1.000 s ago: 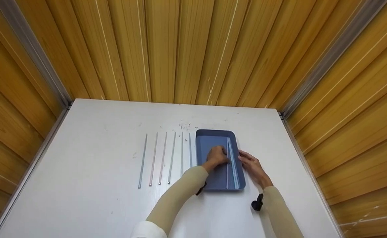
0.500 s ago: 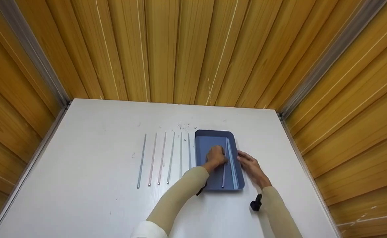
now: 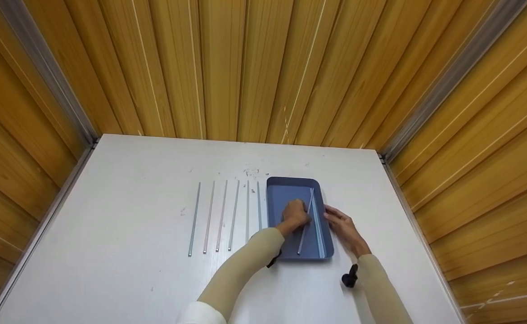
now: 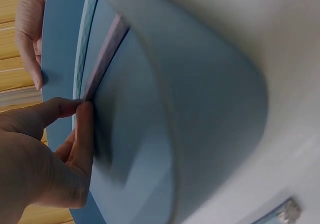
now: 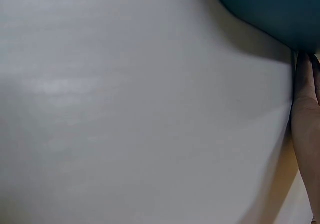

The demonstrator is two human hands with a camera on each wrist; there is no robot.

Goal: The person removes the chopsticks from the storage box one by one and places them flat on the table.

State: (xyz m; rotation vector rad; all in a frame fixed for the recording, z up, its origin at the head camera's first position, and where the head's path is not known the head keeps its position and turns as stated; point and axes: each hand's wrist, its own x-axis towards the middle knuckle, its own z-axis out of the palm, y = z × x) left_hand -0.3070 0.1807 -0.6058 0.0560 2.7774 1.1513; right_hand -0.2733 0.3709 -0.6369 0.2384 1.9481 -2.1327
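My left hand [image 3: 295,213] reaches into a blue rectangular tray [image 3: 286,192] and pinches a slim purplish stick [image 3: 303,240] between thumb and fingertips. The left wrist view shows the grip on this stick [image 4: 106,56] up close. It lies slanted, its far end close to pale blue sticks [image 3: 318,231] along the tray's right side; whether they touch I cannot tell. My right hand [image 3: 342,225] rests its nearly straight fingers against the tray's outer right wall. In the right wrist view, part of the right hand [image 5: 307,119] touches the tray's wall [image 5: 280,13].
Left of the tray, several slim sticks [image 3: 221,216] in blue, pink and greenish tints lie side by side on the white table [image 3: 123,225]. My left forearm partly covers the nearest ones. Wood-patterned walls [image 3: 218,67] enclose the table's back and sides.
The purplish stick's near end has swung left inside the tray, so it now lies slanted instead of nearly straight. The left hand keeps its pinch, and the right hand stays at the tray's side.
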